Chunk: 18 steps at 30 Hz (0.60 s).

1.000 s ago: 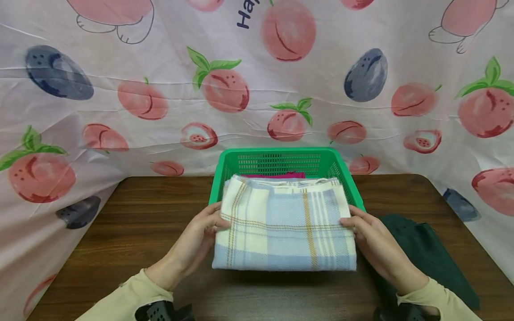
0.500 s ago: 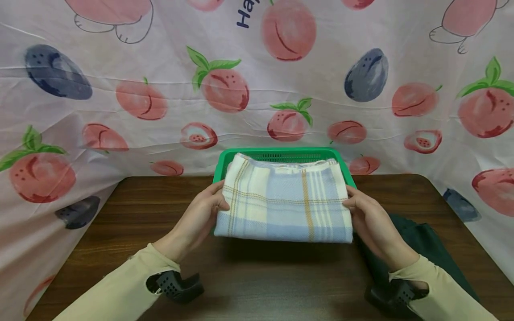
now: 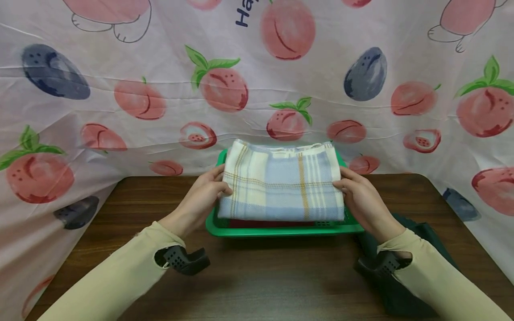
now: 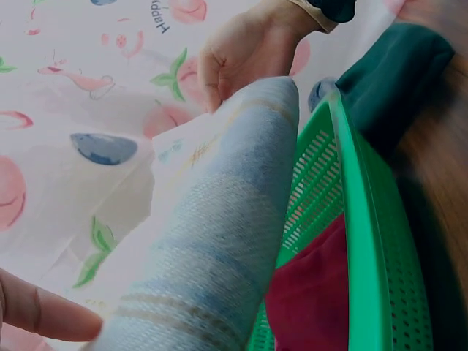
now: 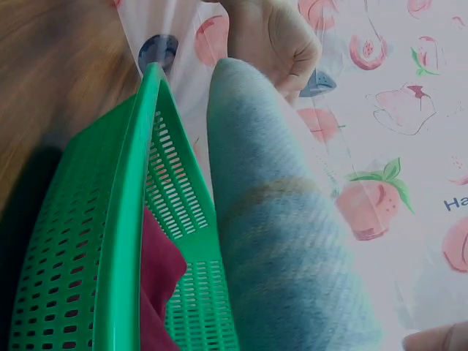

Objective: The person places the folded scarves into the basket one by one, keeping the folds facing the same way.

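A folded plaid cloth [image 3: 281, 187], white and light blue with mustard lines, is held level over the green basket [image 3: 281, 232]. At its left edge my left hand [image 3: 201, 196] grips it, thumb on top and fingers beneath. My right hand [image 3: 363, 200] grips the opposite edge the same way. Both wrist views show the cloth's rounded front fold above the basket's rim. Inside the basket lies a dark red cloth [image 4: 311, 292], seen below the plaid one. Most of the basket's inside is hidden by the plaid cloth in the head view.
A dark green cloth [image 3: 417, 294] lies on the brown wooden table [image 3: 257, 276] at the right, partly under my right forearm. Behind the table hangs a white curtain [image 3: 168, 35] printed with peaches. Black devices [image 3: 186, 261] are strapped on both wrists.
Both hands have moved forward, away from me, carrying the plaid cloth from in front of the basket to over it. The basket's front rim and some red cloth now show beneath.
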Each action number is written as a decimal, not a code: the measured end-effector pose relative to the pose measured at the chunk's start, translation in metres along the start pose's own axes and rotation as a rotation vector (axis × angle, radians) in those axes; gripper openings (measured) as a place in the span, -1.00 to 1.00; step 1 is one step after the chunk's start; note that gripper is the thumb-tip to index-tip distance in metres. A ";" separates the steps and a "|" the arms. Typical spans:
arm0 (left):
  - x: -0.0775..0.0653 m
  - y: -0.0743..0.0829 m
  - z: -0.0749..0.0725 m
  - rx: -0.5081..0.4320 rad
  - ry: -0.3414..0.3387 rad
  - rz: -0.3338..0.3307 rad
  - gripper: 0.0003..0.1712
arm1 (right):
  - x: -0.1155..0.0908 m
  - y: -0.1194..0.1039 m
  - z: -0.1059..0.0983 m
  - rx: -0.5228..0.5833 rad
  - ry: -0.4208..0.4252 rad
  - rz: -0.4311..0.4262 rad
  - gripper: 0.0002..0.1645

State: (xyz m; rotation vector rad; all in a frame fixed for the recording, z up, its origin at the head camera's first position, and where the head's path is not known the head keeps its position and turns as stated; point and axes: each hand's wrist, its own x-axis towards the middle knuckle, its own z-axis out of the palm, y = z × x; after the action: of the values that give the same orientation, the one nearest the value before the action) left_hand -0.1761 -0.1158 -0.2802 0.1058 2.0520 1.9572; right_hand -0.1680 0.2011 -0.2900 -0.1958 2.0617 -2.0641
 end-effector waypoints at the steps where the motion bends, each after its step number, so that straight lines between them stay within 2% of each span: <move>1: 0.001 0.000 0.000 0.004 0.003 -0.006 -0.08 | 0.002 0.000 0.000 -0.002 0.002 -0.002 -0.34; 8: 0.015 -0.007 0.001 0.103 0.065 -0.063 -0.07 | 0.014 0.005 -0.002 -0.058 -0.029 0.006 -0.33; 12: 0.023 -0.013 0.002 0.174 0.102 -0.069 -0.06 | 0.021 0.011 -0.002 -0.109 -0.063 0.020 -0.32; 18: 0.030 -0.021 0.003 0.270 0.144 -0.114 -0.05 | 0.032 0.022 0.000 -0.149 -0.078 0.050 -0.32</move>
State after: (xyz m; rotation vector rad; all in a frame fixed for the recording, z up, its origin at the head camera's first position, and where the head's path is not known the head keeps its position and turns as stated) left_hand -0.2007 -0.1064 -0.3059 -0.0948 2.3510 1.6561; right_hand -0.1981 0.1937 -0.3139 -0.2423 2.1508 -1.8461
